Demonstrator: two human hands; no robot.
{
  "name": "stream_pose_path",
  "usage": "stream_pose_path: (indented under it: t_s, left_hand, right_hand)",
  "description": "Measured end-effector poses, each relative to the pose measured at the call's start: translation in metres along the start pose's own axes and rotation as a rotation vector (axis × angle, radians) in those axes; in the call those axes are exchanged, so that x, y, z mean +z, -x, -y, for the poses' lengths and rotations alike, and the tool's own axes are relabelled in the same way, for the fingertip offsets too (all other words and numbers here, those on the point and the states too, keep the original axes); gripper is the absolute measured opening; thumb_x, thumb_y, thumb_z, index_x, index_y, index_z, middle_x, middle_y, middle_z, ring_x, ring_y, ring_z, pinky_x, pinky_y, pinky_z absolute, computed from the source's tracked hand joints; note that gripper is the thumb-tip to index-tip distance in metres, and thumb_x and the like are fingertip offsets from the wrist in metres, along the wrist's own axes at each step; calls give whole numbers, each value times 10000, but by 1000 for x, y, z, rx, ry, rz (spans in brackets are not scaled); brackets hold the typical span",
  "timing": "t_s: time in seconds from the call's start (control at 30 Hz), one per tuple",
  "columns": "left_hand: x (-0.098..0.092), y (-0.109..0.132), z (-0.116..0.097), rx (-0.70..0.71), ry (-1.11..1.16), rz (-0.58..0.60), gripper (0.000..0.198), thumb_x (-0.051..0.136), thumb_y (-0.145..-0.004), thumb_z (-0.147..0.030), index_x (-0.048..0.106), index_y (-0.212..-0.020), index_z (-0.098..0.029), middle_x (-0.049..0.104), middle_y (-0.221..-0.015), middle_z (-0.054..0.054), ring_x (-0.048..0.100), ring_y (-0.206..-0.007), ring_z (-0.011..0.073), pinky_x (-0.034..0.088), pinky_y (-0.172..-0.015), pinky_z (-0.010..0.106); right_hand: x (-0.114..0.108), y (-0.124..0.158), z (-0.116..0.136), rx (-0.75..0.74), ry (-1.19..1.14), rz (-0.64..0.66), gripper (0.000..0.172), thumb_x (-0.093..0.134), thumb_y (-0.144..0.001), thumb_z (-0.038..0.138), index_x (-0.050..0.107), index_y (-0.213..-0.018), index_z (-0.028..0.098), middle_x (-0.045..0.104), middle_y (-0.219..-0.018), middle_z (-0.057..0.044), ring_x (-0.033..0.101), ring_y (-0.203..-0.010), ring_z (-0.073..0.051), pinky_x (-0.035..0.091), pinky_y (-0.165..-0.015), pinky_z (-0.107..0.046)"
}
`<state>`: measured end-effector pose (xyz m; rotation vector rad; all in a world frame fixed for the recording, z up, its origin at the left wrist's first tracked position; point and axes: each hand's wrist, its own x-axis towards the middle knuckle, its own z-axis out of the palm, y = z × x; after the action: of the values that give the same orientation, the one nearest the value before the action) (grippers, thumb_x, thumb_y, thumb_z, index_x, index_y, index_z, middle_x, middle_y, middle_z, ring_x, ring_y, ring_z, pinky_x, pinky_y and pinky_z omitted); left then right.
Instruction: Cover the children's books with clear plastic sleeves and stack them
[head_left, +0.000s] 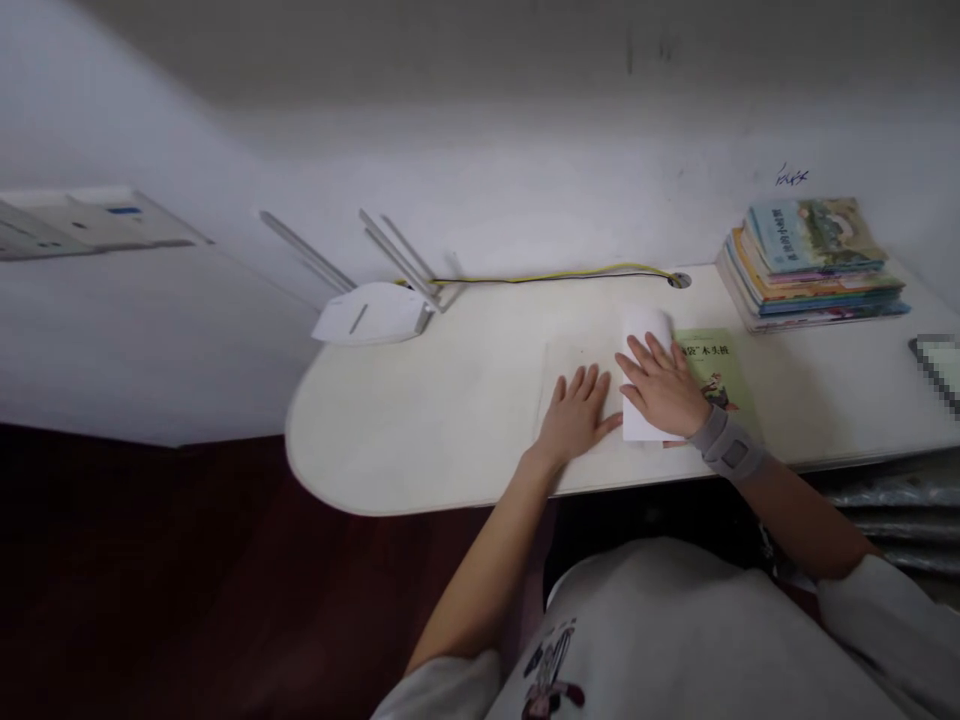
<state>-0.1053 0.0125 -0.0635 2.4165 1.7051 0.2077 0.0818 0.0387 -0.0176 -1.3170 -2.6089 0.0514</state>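
Note:
My left hand (576,415) lies flat with fingers spread on a clear, see-through sheet (559,358) on the white table. To its right, my right hand (666,388) rests palm down, fingers apart, on a white sheet (636,425). That sheet covers the left part of a green book (720,355) with dark characters and a small picture on its cover. A grey band circles my right wrist. Neither hand grips anything visible.
A white router (371,312) with raised antennas stands at the back left of the table (405,430). A yellow cable (555,275) runs along the wall to a round hole (679,281). Stacked books (817,265) sit at the back right, near a dark-edged device (937,365).

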Motion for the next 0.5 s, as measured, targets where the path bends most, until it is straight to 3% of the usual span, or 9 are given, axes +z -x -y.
stream_pose_path:
  t_s: [0.13, 0.3, 0.5]
  left_hand:
    - [4, 3, -5, -12, -37, -78, 714, 424, -890, -607, 396, -1427, -137, 377, -1498, 166, 314, -1399, 327, 234, -1129, 546]
    - [4, 6, -10, -14, -12, -213, 551, 464, -902, -549, 535, -1316, -193, 583, -1334, 114, 481, -1276, 275, 330, -1087, 473]
    - [5, 5, -11, -21, -11, -263, 554, 485, -895, -522, 530, -1311, -160, 554, -1358, 134, 473, -1272, 292, 355, -1063, 471]
  right_hand:
    - [12, 1, 3, 49, 67, -16, 483, 404, -937, 260, 442, -1406, 147, 342, -1520, -150, 219, -1424, -354, 185, -1110, -619]
    - [19, 0, 5, 64, 105, -53, 477, 388, -937, 259, 460, -1386, 116, 369, -1505, -152, 247, -1415, -346, 205, -1107, -613]
    - [24, -4, 17, 41, 101, -49, 470, 333, -941, 208, 464, -1379, 103, 372, -1504, -149, 250, -1419, -326, 168, -1134, -592]
